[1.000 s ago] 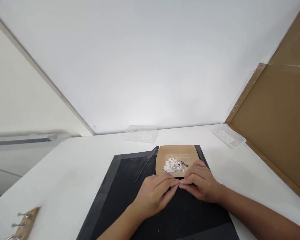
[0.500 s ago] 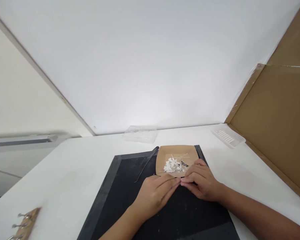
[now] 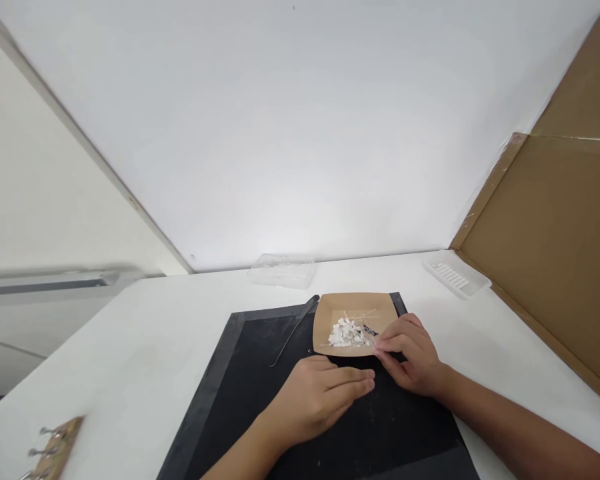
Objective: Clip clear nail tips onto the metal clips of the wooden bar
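Just in front of the brown paper tray (image 3: pixel 355 301), my left hand (image 3: pixel 325 395) is low over the black mat, its fingers pressed together and pointing right. Its thumb is hidden, and whatever its fingertips hold is too small to make out. At the tray's near right corner is my right hand (image 3: pixel 413 353), thumb and fingers pinched together. I cannot tell what is in that pinch. Inside the tray lies a heap of small white flower-like pieces (image 3: pixel 347 332) with thin pale stems and a dark patterned bit.
A black mat (image 3: pixel 260 400) covers part of the white table. Dark tweezers (image 3: pixel 300 323) lie left of the tray. Farther back stand a clear plastic box (image 3: pixel 283 272) and a translucent tray with white strips (image 3: pixel 457 277). A wooden block with metal pegs (image 3: pixel 57 447) sits front left.
My hands, whose fingertips met at the tray's near edge, have come apart. The left has shifted slightly toward me; the right has its fingertips at the tray's near right corner.
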Demonstrator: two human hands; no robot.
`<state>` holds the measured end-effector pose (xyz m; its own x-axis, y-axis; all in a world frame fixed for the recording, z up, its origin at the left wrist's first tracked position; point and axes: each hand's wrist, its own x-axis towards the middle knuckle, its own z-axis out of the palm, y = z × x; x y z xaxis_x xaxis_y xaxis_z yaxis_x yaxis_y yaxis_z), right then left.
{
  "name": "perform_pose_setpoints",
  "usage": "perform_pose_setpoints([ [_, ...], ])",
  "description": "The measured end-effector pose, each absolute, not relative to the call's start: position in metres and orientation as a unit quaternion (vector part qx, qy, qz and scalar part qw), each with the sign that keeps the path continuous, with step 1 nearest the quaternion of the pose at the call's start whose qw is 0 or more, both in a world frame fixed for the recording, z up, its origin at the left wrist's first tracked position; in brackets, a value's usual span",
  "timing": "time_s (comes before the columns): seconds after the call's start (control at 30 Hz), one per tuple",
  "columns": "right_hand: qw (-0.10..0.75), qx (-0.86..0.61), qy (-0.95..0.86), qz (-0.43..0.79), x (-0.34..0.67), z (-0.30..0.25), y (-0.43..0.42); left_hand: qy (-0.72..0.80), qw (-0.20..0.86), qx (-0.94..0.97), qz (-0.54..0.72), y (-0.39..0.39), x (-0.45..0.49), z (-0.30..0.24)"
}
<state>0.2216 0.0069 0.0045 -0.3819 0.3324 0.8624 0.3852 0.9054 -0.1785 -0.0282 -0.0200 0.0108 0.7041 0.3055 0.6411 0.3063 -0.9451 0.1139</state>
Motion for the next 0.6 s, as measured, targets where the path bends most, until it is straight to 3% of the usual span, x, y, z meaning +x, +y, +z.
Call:
perform_pose_setpoints([
  [0.2,0.486,-0.205,-0.849,-0.032,0.222,0.004,0.004,-0.187,0.037,-0.916,-0.354,-0.020,-0.027,0.013],
  [0.37,0.517,-0.233,-0.823,-0.032,0.224,0.000,0.011,-0.220,0.056,-0.896,-0.382,-0.017,-0.029,0.013],
  [0.6,0.526,-0.270,-0.806,-0.031,0.225,0.001,0.016,-0.396,0.072,-0.789,-0.464,-0.012,-0.034,0.009],
])
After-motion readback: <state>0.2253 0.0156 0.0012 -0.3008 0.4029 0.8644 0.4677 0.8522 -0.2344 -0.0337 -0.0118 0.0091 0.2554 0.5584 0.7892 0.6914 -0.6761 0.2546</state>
